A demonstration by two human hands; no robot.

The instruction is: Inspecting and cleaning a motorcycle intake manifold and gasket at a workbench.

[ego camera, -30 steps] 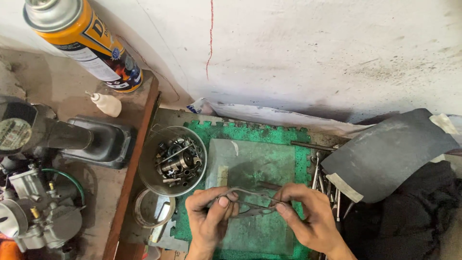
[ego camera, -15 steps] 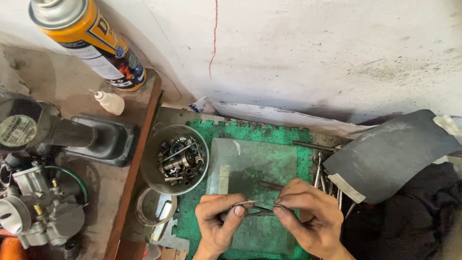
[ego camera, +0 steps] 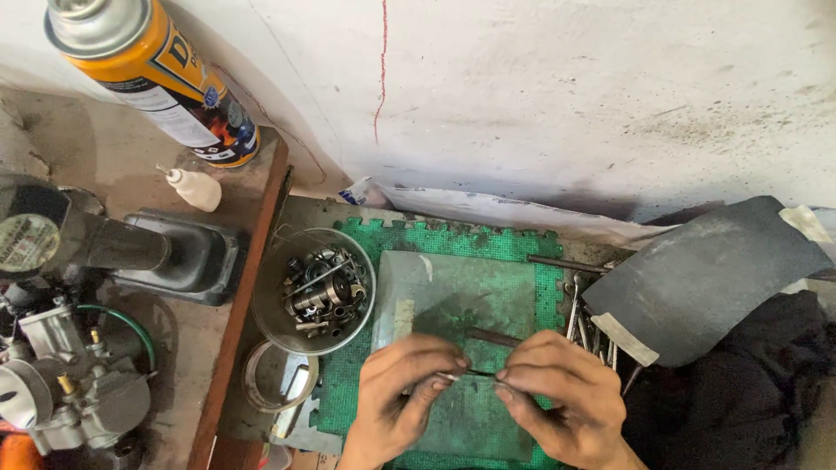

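I see both hands low in the frame, centre. My left hand (ego camera: 402, 393) and right hand (ego camera: 557, 396) are each pinched shut on an end of a thin metal rod (ego camera: 475, 374). The rod lies left to right between the fingertips, equally near both, just above a grey-green plate (ego camera: 453, 296) on a green foam mat (ego camera: 418, 237). A bowl of small metal parts (ego camera: 315, 290) sits to the left, a spray can (ego camera: 152, 74) at upper left, a stained white wall (ego camera: 566, 96) along the top.
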